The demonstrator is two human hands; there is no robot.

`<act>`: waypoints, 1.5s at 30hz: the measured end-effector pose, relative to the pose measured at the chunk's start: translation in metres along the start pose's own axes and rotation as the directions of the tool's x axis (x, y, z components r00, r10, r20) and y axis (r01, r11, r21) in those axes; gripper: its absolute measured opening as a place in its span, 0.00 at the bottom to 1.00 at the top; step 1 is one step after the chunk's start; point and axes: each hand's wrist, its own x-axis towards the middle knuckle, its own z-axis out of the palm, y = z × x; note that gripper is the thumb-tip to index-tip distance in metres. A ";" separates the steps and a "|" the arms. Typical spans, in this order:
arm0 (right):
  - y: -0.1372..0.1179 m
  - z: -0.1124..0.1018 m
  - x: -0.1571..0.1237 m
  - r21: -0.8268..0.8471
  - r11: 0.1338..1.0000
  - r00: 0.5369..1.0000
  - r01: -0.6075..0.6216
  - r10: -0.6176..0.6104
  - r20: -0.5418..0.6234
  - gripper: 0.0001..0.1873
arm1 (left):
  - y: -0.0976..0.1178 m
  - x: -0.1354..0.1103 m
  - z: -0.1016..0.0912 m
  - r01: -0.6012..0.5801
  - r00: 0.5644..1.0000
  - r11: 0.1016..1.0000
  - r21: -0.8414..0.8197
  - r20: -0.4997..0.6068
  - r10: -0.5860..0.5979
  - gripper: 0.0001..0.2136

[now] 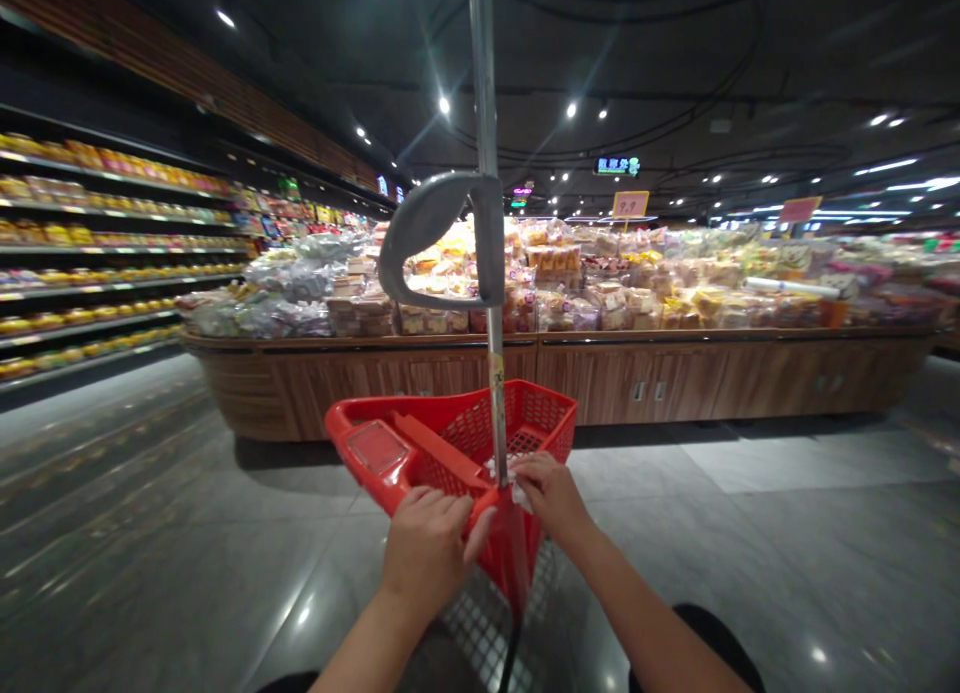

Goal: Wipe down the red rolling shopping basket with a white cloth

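A red plastic shopping cart (450,413) with perforated sides stands in front of me, one corner pointing my way. A metal pole (486,123) rises from that near corner and carries a grey plastic loop-shaped handle (491,243). My left hand (431,533) is closed over the cart's red rim, left of the pole, its thumb lying along the edge. Beside the pole's foot, my right hand (544,488) has its fingers curled around a crumpled white wipe or tissue (520,495). Its fingers hide most of the white piece.
A long wooden display counter (600,373) heaped with bagged goods stretches across beyond the cart. On the left, wall shelves (97,243) hold rows of yellow packages. A yellow price sign (630,205) stands above the counter. Grey tiles (675,543) cover the floor.
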 end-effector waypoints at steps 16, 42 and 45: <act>0.014 -0.012 -0.009 0.489 0.827 0.918 -0.280 0.379 -0.116 0.15 | -0.024 -0.006 -0.007 -0.110 0.994 0.989 -0.098 -0.026 0.108 0.11; -0.016 0.031 -0.046 0.089 0.993 0.946 -0.072 0.096 -0.311 0.11 | -0.044 0.001 -0.004 -0.138 0.990 0.964 -0.226 0.006 0.143 0.10; -0.029 0.037 -0.045 0.079 0.996 0.958 -0.027 0.049 -0.283 0.10 | -0.046 0.001 -0.003 -0.131 0.990 0.961 -0.243 0.014 0.138 0.10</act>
